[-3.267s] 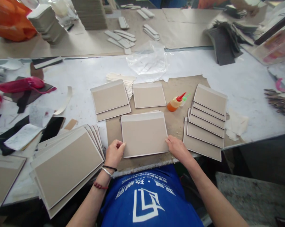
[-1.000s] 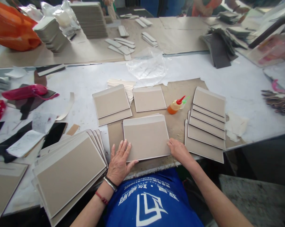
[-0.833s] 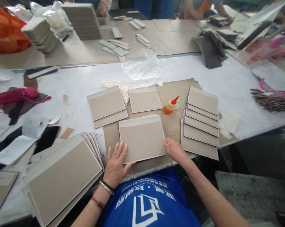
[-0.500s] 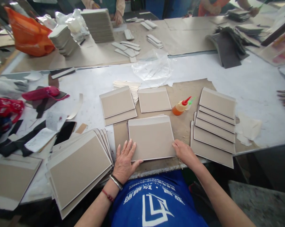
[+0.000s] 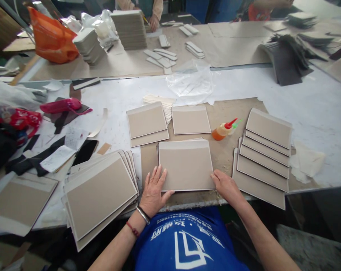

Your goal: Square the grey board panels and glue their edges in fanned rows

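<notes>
In front of me lies a beige board panel (image 5: 187,167) with a pale strip along its far edge, resting on at least one more panel. My left hand (image 5: 154,188) lies flat on its near left corner, fingers spread. At the opposite side my right hand (image 5: 225,186) pinches the panel's right edge with curled fingers; the fingertips are partly hidden. To the right is a fanned stack of similar panels (image 5: 265,163). Another fanned stack (image 5: 101,195) sits to the left. Behind the middle panel are a single panel (image 5: 191,120) and an overlapping pair (image 5: 147,122).
A red-tipped glue bottle (image 5: 219,132) stands behind my right hand. Clear plastic film (image 5: 190,81) lies farther back. A notebook (image 5: 57,158) and a pink pouch (image 5: 61,105) are at left. Across the table, co-workers' hands (image 5: 153,23) are near stacked boards (image 5: 130,30).
The whole view has shifted slightly, moving the scene rightward. Both hands keep their places on the middle panel. At the upper right, a co-worker's arm has changed position.
</notes>
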`<state>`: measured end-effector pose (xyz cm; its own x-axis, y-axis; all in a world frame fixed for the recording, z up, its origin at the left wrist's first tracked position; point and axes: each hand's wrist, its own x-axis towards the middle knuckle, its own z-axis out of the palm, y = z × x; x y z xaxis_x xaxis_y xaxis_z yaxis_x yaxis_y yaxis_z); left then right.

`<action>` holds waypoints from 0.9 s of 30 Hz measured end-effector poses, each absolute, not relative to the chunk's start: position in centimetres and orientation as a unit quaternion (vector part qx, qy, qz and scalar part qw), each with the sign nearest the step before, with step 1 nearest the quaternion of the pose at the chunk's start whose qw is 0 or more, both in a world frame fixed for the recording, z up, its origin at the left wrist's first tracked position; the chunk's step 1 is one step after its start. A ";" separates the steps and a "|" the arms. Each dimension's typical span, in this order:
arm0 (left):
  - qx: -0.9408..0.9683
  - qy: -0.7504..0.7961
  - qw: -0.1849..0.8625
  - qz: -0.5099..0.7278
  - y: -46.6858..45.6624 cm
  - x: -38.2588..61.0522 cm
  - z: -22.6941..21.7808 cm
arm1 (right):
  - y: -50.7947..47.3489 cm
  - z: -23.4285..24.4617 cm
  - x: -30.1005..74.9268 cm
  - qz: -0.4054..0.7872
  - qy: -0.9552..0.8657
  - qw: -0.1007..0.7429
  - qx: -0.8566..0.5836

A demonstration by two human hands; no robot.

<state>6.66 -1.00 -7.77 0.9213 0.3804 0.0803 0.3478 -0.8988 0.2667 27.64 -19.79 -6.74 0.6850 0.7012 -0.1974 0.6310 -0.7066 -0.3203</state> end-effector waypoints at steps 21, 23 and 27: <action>0.974 0.195 0.101 0.051 -0.7 6.9 -6.6 | -18.0 -3.1 27.2 0.143 -0.333 -0.020 -0.932; 0.973 0.197 0.107 0.051 -0.7 6.9 -6.5 | -16.2 -3.1 26.5 0.059 -0.390 0.035 -0.918; 0.972 0.205 0.111 0.038 -0.7 6.9 -6.4 | -12.5 -5.1 24.6 0.012 -0.498 0.102 -0.861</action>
